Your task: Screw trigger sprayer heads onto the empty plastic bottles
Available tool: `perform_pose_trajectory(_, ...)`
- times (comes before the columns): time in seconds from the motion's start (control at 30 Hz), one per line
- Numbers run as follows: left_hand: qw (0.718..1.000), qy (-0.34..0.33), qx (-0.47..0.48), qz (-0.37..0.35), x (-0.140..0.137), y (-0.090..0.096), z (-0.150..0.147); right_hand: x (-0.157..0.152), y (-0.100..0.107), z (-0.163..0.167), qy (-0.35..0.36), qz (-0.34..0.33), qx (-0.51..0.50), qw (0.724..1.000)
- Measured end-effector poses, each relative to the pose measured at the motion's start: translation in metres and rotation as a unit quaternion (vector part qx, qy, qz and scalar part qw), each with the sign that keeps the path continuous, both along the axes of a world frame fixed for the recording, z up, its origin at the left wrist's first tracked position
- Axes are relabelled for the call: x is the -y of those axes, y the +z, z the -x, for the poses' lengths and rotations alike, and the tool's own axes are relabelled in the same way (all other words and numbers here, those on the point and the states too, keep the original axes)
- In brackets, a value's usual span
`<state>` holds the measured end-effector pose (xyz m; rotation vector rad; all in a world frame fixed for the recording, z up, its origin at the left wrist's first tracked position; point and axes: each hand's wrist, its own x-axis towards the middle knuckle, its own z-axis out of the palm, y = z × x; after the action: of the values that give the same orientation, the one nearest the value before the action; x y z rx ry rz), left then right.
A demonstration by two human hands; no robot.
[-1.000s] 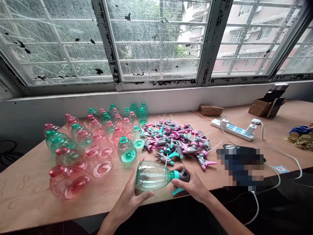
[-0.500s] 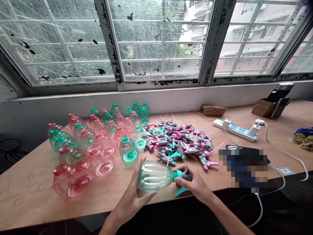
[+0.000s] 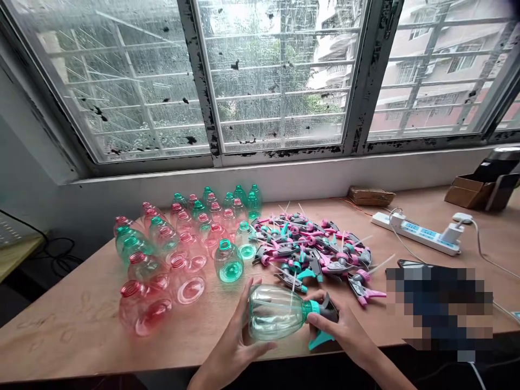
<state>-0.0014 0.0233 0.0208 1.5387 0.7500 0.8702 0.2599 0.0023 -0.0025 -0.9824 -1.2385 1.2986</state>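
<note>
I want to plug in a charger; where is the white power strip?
In the head view, the power strip lies on the table at right, beyond the spray-head heap's right edge, near the brown package.

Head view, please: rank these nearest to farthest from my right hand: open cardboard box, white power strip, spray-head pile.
1. Spray-head pile: just beyond your right hand, slightly left.
2. White power strip: farther back, to the right.
3. Open cardboard box: back right, beyond the strip.

Both hands [image 3: 234, 346] hold a green spray bottle [image 3: 275, 314] sideways.
</note>
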Motion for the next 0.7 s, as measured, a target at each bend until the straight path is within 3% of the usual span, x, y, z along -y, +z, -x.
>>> perform_pose_trajectory(0.47,0.998,0.017,-0.038,-0.045,0.001,0.008,-0.001,-0.001,-0.001,0.001,0.008,0.009,-0.002,1.000)
perform_pose_trajectory(0.57,0.996,0.042,-0.041,-0.064,0.001,0.003,0.000,0.000,0.003,0.001,0.003,0.006,-0.005,1.000)
perform_pose_trajectory(0.7,0.999,0.035,-0.024,-0.032,-0.001,-0.005,0.002,0.001,0.005,0.002,-0.003,-0.003,0.006,1.000)
